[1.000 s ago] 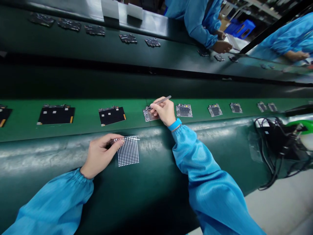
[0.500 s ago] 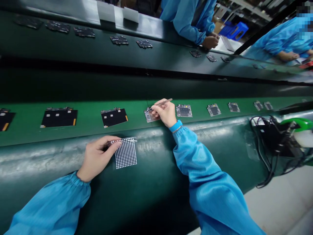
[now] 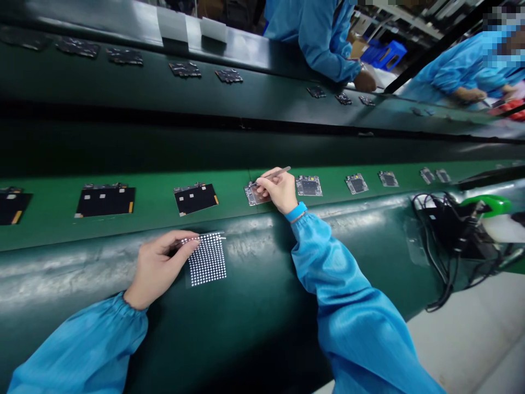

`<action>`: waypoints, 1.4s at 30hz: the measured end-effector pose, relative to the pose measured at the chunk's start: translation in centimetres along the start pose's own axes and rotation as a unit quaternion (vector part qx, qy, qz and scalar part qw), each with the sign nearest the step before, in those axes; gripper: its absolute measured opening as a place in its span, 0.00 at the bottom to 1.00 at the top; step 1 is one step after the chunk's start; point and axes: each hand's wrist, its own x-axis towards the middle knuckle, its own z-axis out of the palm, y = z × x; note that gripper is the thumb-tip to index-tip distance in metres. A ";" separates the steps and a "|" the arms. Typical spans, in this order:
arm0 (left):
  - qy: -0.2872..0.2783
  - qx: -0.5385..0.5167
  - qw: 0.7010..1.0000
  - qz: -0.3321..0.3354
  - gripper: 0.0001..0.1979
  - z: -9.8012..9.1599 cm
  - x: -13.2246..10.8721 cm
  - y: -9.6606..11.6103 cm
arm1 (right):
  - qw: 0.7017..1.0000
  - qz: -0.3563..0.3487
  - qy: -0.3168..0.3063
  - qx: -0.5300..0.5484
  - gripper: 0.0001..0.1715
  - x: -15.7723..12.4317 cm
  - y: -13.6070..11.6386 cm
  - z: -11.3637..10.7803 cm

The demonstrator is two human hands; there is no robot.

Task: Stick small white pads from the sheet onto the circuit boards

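Over a circuit board (image 3: pixel 256 195), right hand (image 3: pixel 279 191) gripping tweezers (image 3: pixel 275 174); left hand (image 3: pixel 161 271) closed on a dotted white sheet (image 3: pixel 208 260).

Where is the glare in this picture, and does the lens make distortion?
Head view: strong glare streaks the curved bench edge near the left hand; the wide lens bends the green belt; the tweezers in the right hand stay sharp, little blur.

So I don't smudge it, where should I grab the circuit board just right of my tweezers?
Pinch the circuit board with your fingers on its near and far edges, coming from above on the right. It lies flat on the green strip, its flat top gives nothing to hold, and your right hand crowds its left side.
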 end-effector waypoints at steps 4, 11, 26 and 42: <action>0.000 0.001 1.000 0.003 0.11 0.0 0.0 0.0 | 1.000 -0.005 0.011 0.008 0.14 0.0 0.1 -0.3; 0.001 0.001 1.000 0.007 0.11 0.0 0.1 -0.1 | 1.000 -0.010 0.029 0.003 0.20 -0.8 -1.0 -0.8; -0.019 -0.095 0.995 0.008 0.12 0.5 0.6 0.4 | 0.947 -0.154 -0.265 -0.094 0.11 -9.6 -5.3 7.6; 0.006 -0.077 0.997 0.014 0.06 0.5 0.6 0.3 | 0.954 -0.090 -0.268 0.101 0.16 -9.0 -6.7 7.1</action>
